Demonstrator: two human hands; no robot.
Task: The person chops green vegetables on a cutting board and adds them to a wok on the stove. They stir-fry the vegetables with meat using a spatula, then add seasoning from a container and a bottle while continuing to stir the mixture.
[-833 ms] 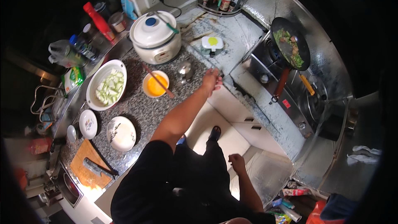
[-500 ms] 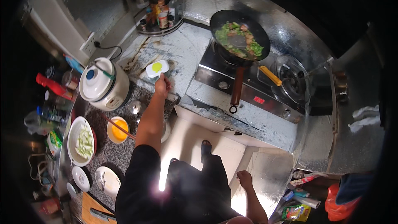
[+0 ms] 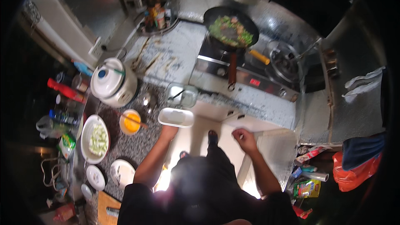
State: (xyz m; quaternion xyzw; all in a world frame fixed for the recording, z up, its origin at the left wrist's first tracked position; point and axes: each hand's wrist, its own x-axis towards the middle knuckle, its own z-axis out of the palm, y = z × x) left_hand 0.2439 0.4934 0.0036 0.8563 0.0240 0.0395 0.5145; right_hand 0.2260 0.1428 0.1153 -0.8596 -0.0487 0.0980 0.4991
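Note:
My left hand point(image 3: 168, 132) grips the near side of a white rectangular lid point(image 3: 176, 118) with a raised rim, held tilted past the counter edge. Just beyond it stands a clear rectangular container point(image 3: 188, 96) with a dark-handled spoon point(image 3: 178, 95) lying in it. My right hand point(image 3: 246, 140) hangs in the air over the floor, fingers curled in, with nothing visible in them. On the stove point(image 3: 216, 67) sits a black wok point(image 3: 253, 28) containing chopped greens and browned pieces point(image 3: 231, 30).
Left on the counter are a white rice cooker point(image 3: 109, 85), a bowl of beaten egg point(image 3: 131, 122) with chopsticks across it, a bowl of cut pale-green vegetable point(image 3: 98, 139) and a cutting board point(image 3: 106, 208). A yellow handle point(image 3: 260, 57) juts beside the wok. A spice rack point(image 3: 156, 12) fills the back corner.
My left hand has drawn back from the far counter, bringing the white lid toward me. My right hand has risen and moved forward. The view has shifted, and the clear container now shows.

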